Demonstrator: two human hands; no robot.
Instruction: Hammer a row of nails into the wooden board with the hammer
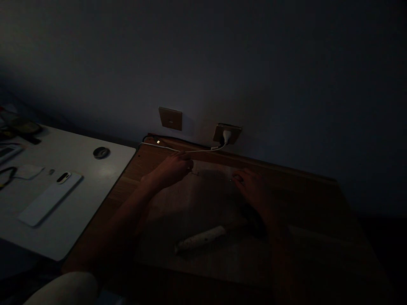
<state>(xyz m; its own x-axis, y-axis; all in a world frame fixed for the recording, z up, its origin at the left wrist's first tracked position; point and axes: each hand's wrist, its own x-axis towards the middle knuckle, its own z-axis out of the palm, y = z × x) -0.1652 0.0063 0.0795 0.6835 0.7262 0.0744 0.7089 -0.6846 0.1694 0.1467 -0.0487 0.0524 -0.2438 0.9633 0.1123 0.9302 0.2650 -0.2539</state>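
Note:
The scene is very dark. My left hand (179, 164) is over the far part of a board (190, 199) on the wooden table, fingers curled together. A tiny thin piece (195, 173) shows at its fingertips, too dim to name. Across from it, my right hand (249, 181) is closed in a pinch, with a small shiny tip (231, 180) showing at the fingers. The two hands are apart. Nearer me lies a tool with a pale handle (200, 239), which looks like a hammer; its dark end is beside my right forearm and partly lost in shadow.
A white cable runs behind my left hand to a white plug (227, 135) in the wall socket (218, 132). Left of it is another wall plate (171, 118). On the white table (104, 182) lie a phone (52, 199), a dark roll (101, 153) and other small items.

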